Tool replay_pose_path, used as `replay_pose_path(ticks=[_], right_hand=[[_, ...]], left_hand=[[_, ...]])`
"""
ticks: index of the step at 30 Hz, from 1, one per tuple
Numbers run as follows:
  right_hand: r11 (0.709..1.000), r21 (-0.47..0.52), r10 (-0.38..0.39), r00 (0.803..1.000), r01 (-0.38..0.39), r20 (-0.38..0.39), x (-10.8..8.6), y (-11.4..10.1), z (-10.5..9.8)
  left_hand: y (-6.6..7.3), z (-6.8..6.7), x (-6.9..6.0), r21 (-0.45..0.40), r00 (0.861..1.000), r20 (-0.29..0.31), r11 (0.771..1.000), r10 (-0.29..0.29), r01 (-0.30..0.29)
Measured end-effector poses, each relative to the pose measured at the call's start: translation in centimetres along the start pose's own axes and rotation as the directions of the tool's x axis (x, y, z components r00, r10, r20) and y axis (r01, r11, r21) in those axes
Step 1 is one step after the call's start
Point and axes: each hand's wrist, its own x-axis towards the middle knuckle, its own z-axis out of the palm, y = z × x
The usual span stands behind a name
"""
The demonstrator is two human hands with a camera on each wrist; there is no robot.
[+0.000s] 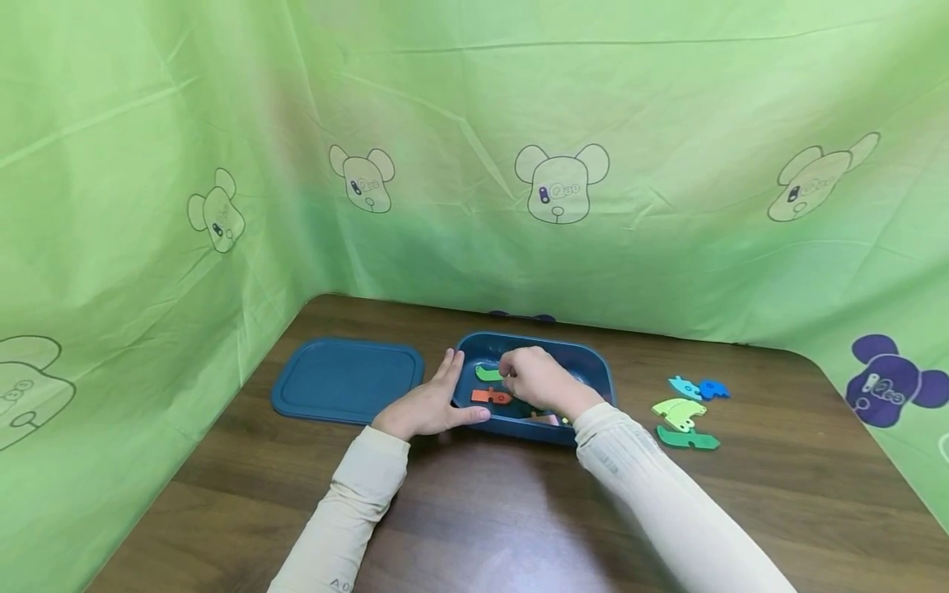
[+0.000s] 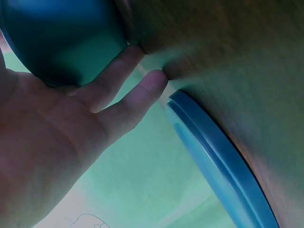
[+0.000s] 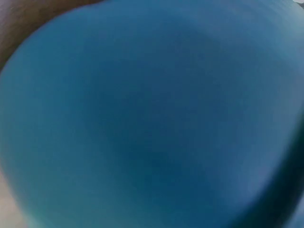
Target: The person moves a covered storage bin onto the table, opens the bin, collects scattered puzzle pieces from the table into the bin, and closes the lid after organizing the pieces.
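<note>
A dark blue box (image 1: 611, 387) stands open on the table with several flat coloured pieces in it. My left hand (image 1: 430, 405) rests against its left end, fingers straight and spread, thumb over the front rim; the left wrist view shows two fingers beside the box wall (image 2: 61, 42). My right hand (image 1: 537, 380) reaches into the box, fingers curled, and its fingertips pinch the right end of a light green piece (image 1: 488, 374). An orange-red piece (image 1: 491, 397) lies just in front. The right wrist view holds mostly the blue box wall (image 3: 152, 114); the fingers are hidden there.
A blue lid (image 1: 348, 379) lies left of the box. To the right are a light blue piece (image 1: 683, 386), a blue piece (image 1: 714, 389), yellow-green pieces (image 1: 678, 412) and a green piece (image 1: 688, 438). A green curtain (image 1: 460, 255) hangs behind the table (image 1: 504, 519).
</note>
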Motion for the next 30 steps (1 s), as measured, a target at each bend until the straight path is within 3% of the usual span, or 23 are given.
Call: replay_pose_path(ticks=[7,18,24,30], right_hand=[[1.000,-0.006,-0.005,0.995,0.004,-0.103,-1.3,1.8,-2.5],[0.997,-0.057,0.049,0.980,-0.061,-0.195,-5.3,7.7,-5.9],[0.989,-0.130,0.037,0.973,-0.067,-0.226,-7.9,12.1,-6.5],[0.975,-0.119,0.159,0.965,-0.186,-0.209,-11.1,17.3,-7.3]], left_hand=[[0.0,0.0,-0.1,0.012,1.000,-0.009,1.000,-0.028,0.028],[-0.5,0.0,-0.4,0.016,0.999,-0.022,0.999,-0.038,0.038],[-0.5,-0.1,-0.6,0.017,0.999,-0.023,0.999,-0.048,0.049],[-0.4,0.0,-0.7,0.015,0.999,-0.021,0.999,-0.045,0.046]])
